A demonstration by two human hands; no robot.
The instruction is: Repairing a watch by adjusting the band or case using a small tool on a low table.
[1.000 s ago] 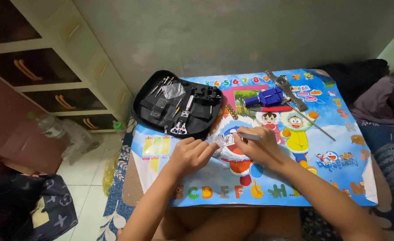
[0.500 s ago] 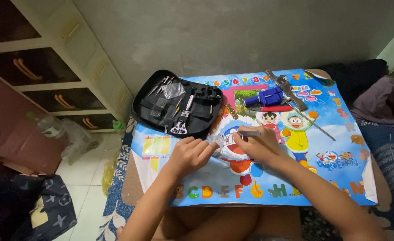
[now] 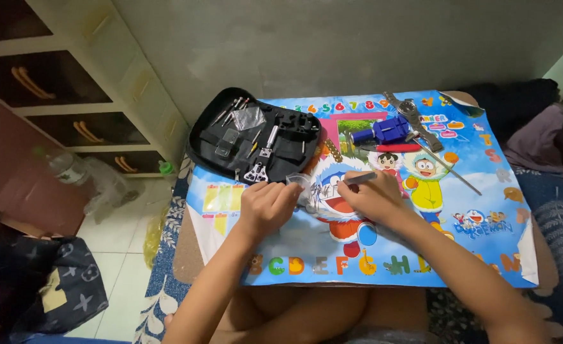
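Two hands meet mid-frame on the bright cartoon worktop (image 3: 485, 210), barely shifted from a moment ago: left hand (image 3: 265, 205) fingers pinched on a clear plastic bag (image 3: 300, 185), right hand (image 3: 374, 197) fingers clamped on a thin grey tool (image 3: 360, 179), below the open black tool case (image 3: 253, 137).

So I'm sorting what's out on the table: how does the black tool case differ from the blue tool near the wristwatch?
The black tool case is wide, flat and lies open with small metal tools in its slots; the blue tool is far smaller, compact and blocky. The case sits at the mat's left far corner, partly off it; the blue tool lies fully on the cartoon mat, beside the wristwatch. Neither hand touches either one.
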